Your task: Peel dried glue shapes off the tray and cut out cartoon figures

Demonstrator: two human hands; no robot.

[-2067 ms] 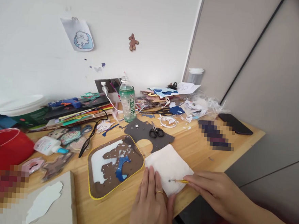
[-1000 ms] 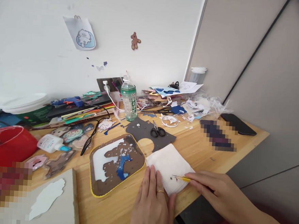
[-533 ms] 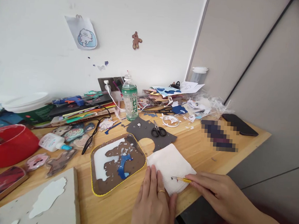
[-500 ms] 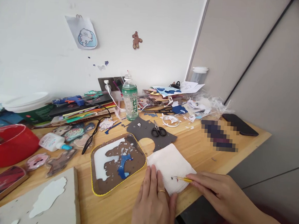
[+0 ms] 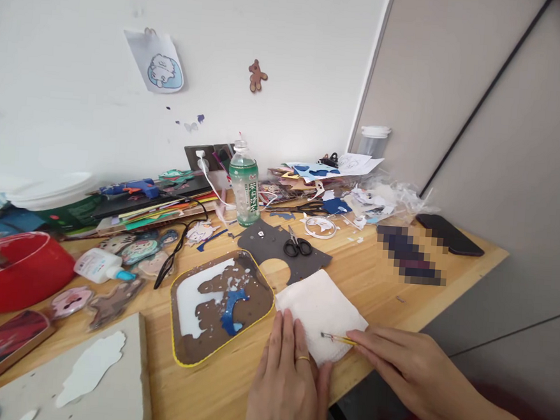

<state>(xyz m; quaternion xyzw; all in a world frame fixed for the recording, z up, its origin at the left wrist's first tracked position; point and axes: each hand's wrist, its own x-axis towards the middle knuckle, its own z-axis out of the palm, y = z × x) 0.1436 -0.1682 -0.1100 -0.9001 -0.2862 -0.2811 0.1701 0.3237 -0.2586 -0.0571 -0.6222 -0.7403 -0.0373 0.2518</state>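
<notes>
A folded white paper towel (image 5: pixel 319 302) lies near the table's front edge. My left hand (image 5: pixel 285 377) rests flat with fingers outstretched, its fingertips on the towel's left edge. Between the fingertips of my right hand (image 5: pixel 404 359) is a thin yellow-handled paintbrush (image 5: pixel 340 339), its dark tip over the towel; whether the tip presses on the paper I cannot tell. Left of the towel sits a brown tray (image 5: pixel 217 353) with a yellow rim, streaked with white and blue paint.
Behind the towel are scissors (image 5: pixel 297 243) on dark grey foam (image 5: pixel 268 238) and a green-labelled bottle (image 5: pixel 244 185). A glue bottle (image 5: pixel 98 266), a red container (image 5: pixel 30 276) and a grey board (image 5: pixel 129 378) with pale cut-outs stand left. A black phone-like slab (image 5: pixel 451 235) lies right.
The paintbrush has turned slightly in my right hand, and its tip has shifted a little over the towel. My left hand stays in place.
</notes>
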